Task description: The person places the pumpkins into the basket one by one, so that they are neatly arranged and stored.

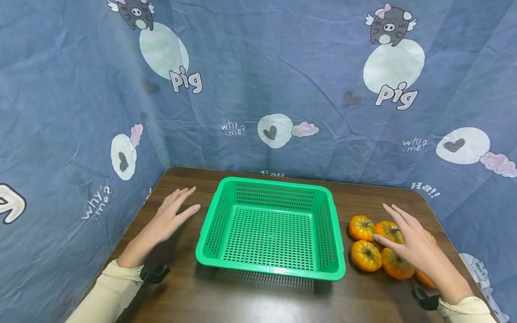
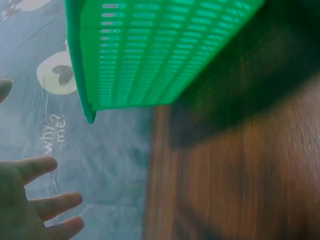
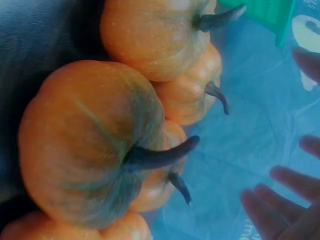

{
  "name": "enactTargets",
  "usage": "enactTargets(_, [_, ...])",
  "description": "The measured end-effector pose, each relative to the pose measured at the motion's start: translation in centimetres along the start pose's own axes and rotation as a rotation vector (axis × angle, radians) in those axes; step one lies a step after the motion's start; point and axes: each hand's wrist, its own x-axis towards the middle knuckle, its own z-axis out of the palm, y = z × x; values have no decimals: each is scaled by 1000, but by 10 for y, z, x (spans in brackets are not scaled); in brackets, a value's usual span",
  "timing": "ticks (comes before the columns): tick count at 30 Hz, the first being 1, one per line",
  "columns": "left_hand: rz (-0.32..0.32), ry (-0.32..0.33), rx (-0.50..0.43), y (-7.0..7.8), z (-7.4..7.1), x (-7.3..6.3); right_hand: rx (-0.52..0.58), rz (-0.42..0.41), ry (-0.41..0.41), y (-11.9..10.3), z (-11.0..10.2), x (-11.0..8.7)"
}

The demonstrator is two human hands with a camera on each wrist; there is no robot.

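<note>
A green plastic basket (image 1: 269, 269) with slotted walls stands on the table and has nothing in it. To its left hovers my left hand (image 1: 169, 215), fingers spread and holding nothing; in the left wrist view its fingers (image 2: 55, 205) are apart from the basket wall (image 2: 145, 55). On the right, my right hand (image 1: 409, 235) is over a cluster of several small orange pumpkins (image 1: 365, 256), its fingers extended and nothing in them. Seen from the right wrist, a large pumpkin (image 3: 90, 145) with a dark curved stem lies near, and the fingers (image 3: 287, 185) are off to one side.
The brown wooden table (image 1: 242, 305) has rounded far corners. A blue patterned cloth (image 1: 274, 80) hangs behind it and along both sides. Dark wrist straps (image 1: 155, 272) sit at the cuffs of the light sleeves.
</note>
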Motion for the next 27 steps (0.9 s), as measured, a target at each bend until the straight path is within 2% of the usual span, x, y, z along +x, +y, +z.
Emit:
enactTargets(4, [-39,-13,-126,0,4,5,-7,-21,-15,1,3,9])
enactTargets(8, [-79,-2,-229,2,12,9,0,17,-79,1,5,21])
enactTargets(13, [-102,-19,-441,1,24,15,-12,29,-141,4,9,37])
enactTargets(15, [-130,-34,-541,0,29,17,-19,25,-157,5,11,42])
enactTargets(19, [-204,-62,-678,-1,37,21,-25,19,-177,6,15,49])
enactTargets(23, [-264,-89,-764,-4,44,25,-20,17,-197,7,18,53])
enactTargets(27, [-274,-111,-828,-4,49,27,-24,6,-203,9,21,55])
